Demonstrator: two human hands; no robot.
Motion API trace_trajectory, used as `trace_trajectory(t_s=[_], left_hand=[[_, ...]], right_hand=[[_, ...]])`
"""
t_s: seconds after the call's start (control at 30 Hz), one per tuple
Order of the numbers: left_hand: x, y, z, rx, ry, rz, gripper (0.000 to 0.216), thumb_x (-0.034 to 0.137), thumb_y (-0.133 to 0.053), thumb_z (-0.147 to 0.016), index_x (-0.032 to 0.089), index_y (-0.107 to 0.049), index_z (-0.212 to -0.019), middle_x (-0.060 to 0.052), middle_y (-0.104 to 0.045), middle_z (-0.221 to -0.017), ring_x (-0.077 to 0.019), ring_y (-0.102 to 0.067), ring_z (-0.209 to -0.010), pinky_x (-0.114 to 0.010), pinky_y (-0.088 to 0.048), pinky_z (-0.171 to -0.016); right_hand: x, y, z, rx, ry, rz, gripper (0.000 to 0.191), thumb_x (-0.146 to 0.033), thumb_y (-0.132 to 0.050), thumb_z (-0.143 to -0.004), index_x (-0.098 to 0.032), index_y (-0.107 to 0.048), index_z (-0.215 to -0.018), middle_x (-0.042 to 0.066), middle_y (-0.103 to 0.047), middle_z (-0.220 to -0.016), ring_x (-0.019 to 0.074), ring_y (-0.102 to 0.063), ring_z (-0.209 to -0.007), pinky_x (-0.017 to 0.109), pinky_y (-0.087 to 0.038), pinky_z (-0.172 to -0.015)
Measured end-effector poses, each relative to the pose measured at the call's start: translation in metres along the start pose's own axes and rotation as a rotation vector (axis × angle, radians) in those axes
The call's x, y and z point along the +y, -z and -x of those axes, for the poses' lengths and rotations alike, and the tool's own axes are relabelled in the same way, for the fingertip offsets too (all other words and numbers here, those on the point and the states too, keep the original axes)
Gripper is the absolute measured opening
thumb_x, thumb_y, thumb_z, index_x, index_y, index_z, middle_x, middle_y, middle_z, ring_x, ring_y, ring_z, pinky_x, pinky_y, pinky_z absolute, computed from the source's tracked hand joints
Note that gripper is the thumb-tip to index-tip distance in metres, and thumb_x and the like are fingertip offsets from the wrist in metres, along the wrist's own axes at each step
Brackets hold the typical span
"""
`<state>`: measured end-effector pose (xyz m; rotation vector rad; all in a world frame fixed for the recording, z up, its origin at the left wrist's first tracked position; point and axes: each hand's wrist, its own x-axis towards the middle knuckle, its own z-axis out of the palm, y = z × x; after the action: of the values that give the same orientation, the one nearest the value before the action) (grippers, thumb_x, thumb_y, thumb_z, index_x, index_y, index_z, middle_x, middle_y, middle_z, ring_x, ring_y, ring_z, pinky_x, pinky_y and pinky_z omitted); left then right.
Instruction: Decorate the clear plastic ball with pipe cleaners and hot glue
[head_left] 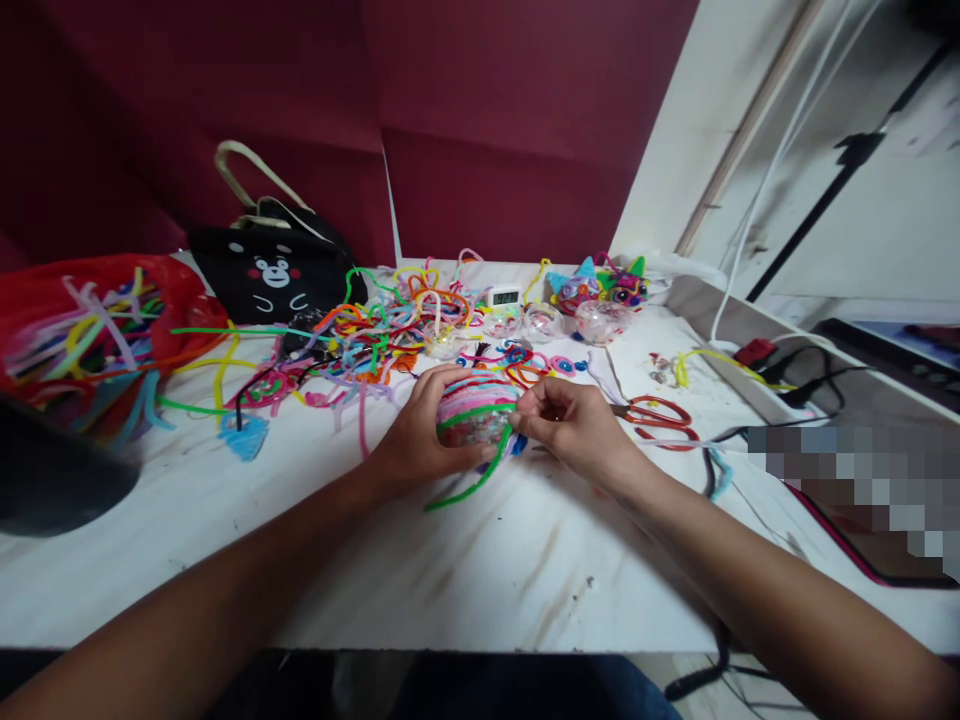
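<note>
Left hand (416, 435) cups the pipe-cleaner-wrapped ball (474, 405) at the middle of the white table (487, 570), fingers curled round its side. Right hand (574, 425) comes in opposite, fingertips pinching the green pipe cleaner (469, 488), its loose end trailing onto the table. Both forearms angle inward. Behind, a black bag (274, 275) shows a bear face and no words. The digital timer (504, 296) shows digits, though they are too small to read. Red-handled scissors (660, 412) lie just beside the right hand.
</note>
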<state>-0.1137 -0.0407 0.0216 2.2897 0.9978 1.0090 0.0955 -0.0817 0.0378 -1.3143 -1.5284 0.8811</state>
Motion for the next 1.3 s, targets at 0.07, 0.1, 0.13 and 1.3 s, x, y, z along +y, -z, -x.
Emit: trace_trajectory(t_s=[0.07,0.1,0.13,1.3], left_hand=[[0.003,-0.003,0.002,0.023,0.008,-0.019,0.081,0.054,-0.077,-0.065,0.021,-0.042,-0.131,-0.016,-0.046,-0.136,-0.0356,-0.044,-0.131,-0.054,-0.036,-0.111],[0.005,-0.004,0.003,0.036,0.01,-0.033,0.081,0.054,-0.076,-0.065,0.021,-0.042,-0.131,-0.017,-0.045,-0.137,-0.0358,-0.043,-0.132,-0.055,-0.035,-0.111],[0.006,-0.005,0.003,0.047,0.013,-0.046,0.081,0.054,-0.076,-0.065,0.021,-0.041,-0.131,-0.017,-0.044,-0.137,-0.0359,-0.042,-0.133,-0.055,-0.035,-0.112],[0.008,-0.017,0.008,0.159,-0.074,-0.213,0.084,0.032,-0.079,-0.058,0.018,-0.04,-0.132,-0.016,-0.046,-0.134,-0.0338,-0.046,-0.129,-0.05,-0.043,-0.109]], right_hand=[[0.0,-0.001,0.001,-0.004,0.002,-0.002,0.015,-0.028,-0.068,-0.068,-0.017,-0.062,-0.076,-0.002,-0.06,-0.065,0.0106,-0.054,-0.057,0.024,-0.041,-0.054],[0.0,-0.001,0.001,-0.005,0.004,0.001,0.015,-0.028,-0.068,-0.068,-0.017,-0.062,-0.076,-0.002,-0.06,-0.065,0.0106,-0.054,-0.056,0.024,-0.041,-0.054],[0.0,-0.001,0.002,-0.005,0.005,0.005,0.014,-0.027,-0.068,-0.068,-0.018,-0.062,-0.076,-0.003,-0.06,-0.065,0.0106,-0.054,-0.056,0.024,-0.04,-0.054],[0.004,-0.006,0.008,0.025,-0.014,-0.019,0.018,-0.026,-0.066,-0.066,-0.019,-0.063,-0.082,-0.002,-0.061,-0.07,0.0127,-0.055,-0.061,0.028,-0.042,-0.06]])
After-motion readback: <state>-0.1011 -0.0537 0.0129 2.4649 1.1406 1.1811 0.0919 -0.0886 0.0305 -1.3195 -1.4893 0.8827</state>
